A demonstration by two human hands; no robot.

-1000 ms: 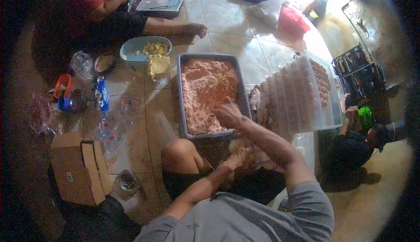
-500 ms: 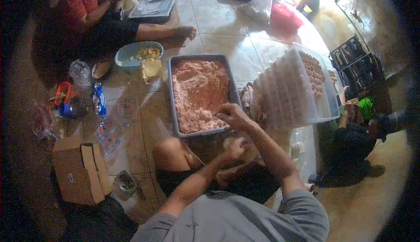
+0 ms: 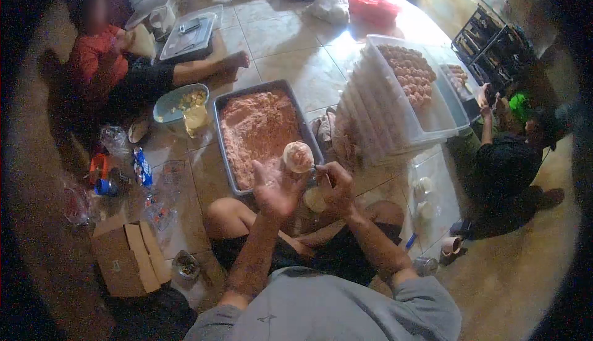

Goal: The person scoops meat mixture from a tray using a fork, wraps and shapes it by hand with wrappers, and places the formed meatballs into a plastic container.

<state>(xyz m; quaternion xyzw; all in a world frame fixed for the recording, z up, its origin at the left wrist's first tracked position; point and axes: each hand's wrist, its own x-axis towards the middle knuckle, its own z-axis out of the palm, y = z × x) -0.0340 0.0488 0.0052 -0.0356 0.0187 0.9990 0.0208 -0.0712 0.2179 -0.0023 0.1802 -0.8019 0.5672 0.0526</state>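
A round, pale wrapper (image 3: 299,157) with pink minced filling on it rests on the fingers of my left hand (image 3: 275,191), palm up with the thumb apart. My right hand (image 3: 338,188) is closed on a thin-handled tool (image 3: 319,167), its tip at the wrapper's edge; the tool's exact kind is unclear. Beyond my hands, a grey tub (image 3: 217,122) holds a large mass of pink minced meat (image 3: 259,119), scooped lower in the middle. A pale round stack (image 3: 314,199), seemingly more wrappers, sits below my hands near my crossed legs.
At right stands a stack of clear plastic trays (image 3: 395,137), the top one holding rows of meat balls (image 3: 407,72). A green bowl (image 3: 162,106), a cardboard box (image 3: 123,264) and a glass ashtray (image 3: 185,264) lie left. One person (image 3: 102,63) sits upper left, another (image 3: 506,162) at right.
My left hand has come up from my lap over the tub's near edge, now showing the wrapper with filling. My right hand has drawn back from the meat towards it. The view has shifted.
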